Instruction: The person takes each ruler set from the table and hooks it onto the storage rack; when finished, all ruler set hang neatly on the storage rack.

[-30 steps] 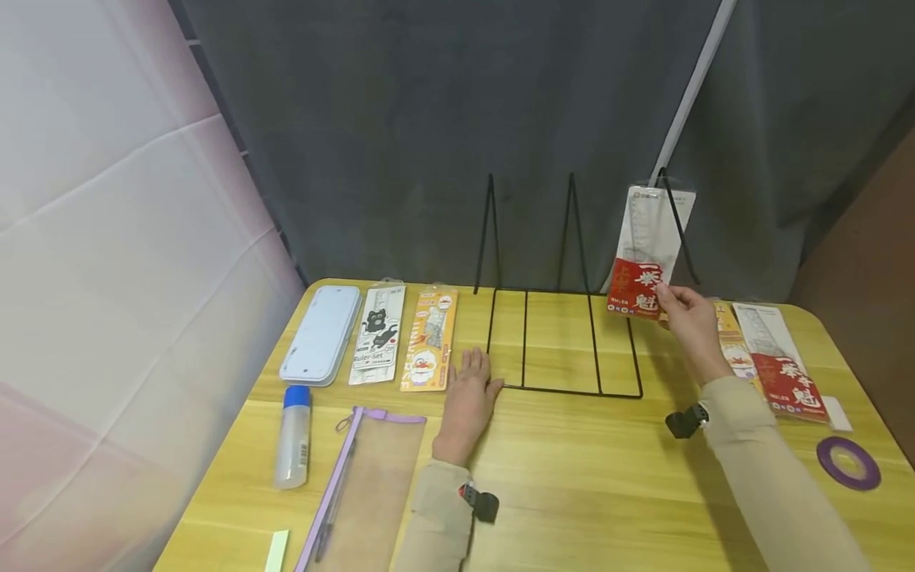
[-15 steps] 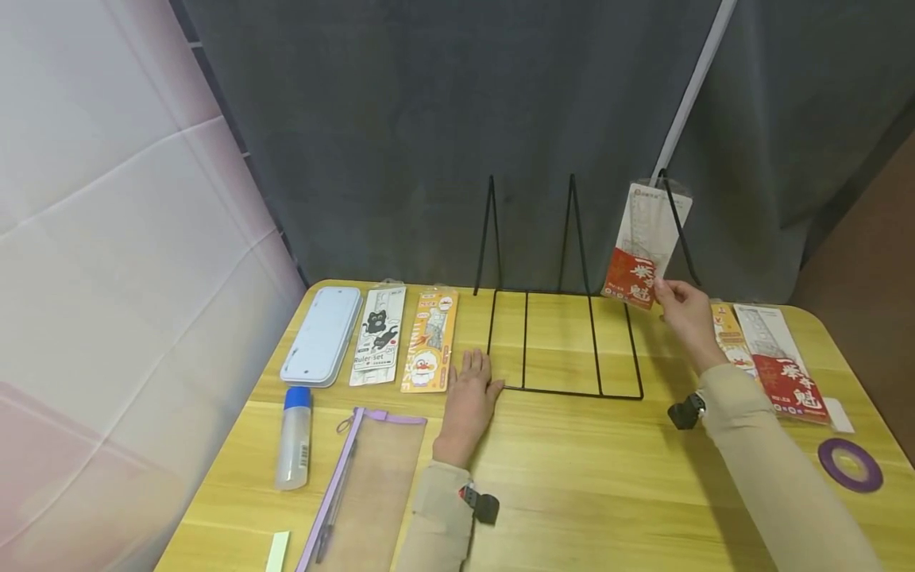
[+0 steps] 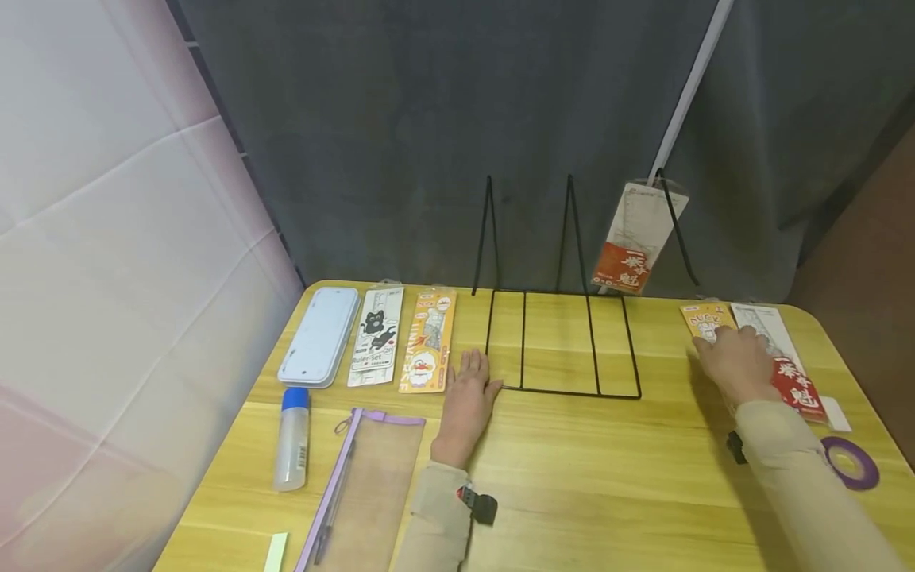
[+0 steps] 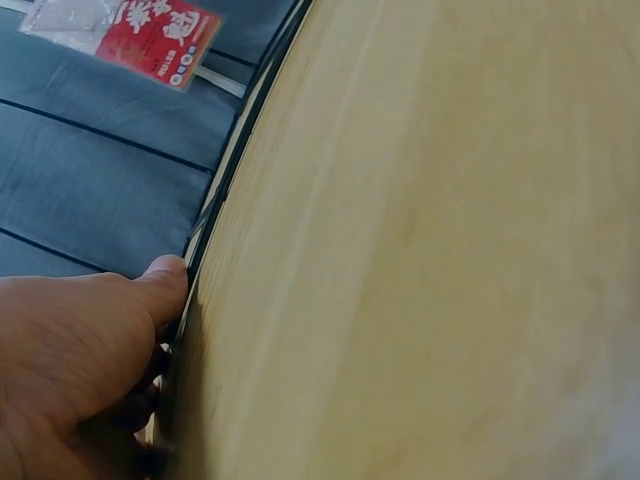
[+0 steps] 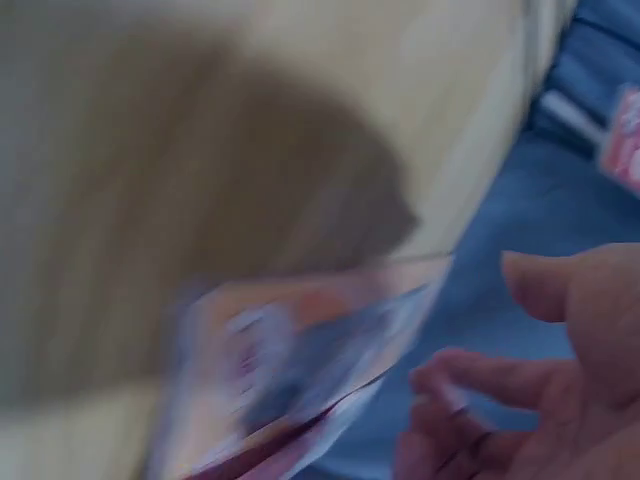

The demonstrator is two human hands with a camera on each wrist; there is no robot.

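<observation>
A black wire rack (image 3: 561, 392) stands on the table, three bent prongs rising at its back. From the right prong hangs a red-and-white ruler packet (image 3: 623, 266), tilted. My left hand (image 3: 468, 401) lies flat at the rack's front left corner; its thumb touches the wire in the left wrist view. My right hand (image 3: 739, 365), holding nothing, is over an orange duck ruler packet (image 3: 704, 316) and partly covers it. In the right wrist view that packet is blurred, with the thumb and fingers apart beside it. Another red-and-white ruler packet (image 3: 795, 385) lies just right of the hand.
On the left lie a pale pencil tin (image 3: 320, 335), a cat ruler packet (image 3: 376, 334), an orange ruler packet (image 3: 429, 342), a blue-capped bottle (image 3: 291, 445) and a purple-edged mesh pouch (image 3: 382, 485). A purple tape roll (image 3: 866, 469) lies at the right edge. A dark curtain (image 3: 400, 143) hangs behind.
My right hand has let go of the red-and-white ruler packet, which stays hanging on the right prong. It has moved right and down over the orange duck packet. The left hand stays put.
</observation>
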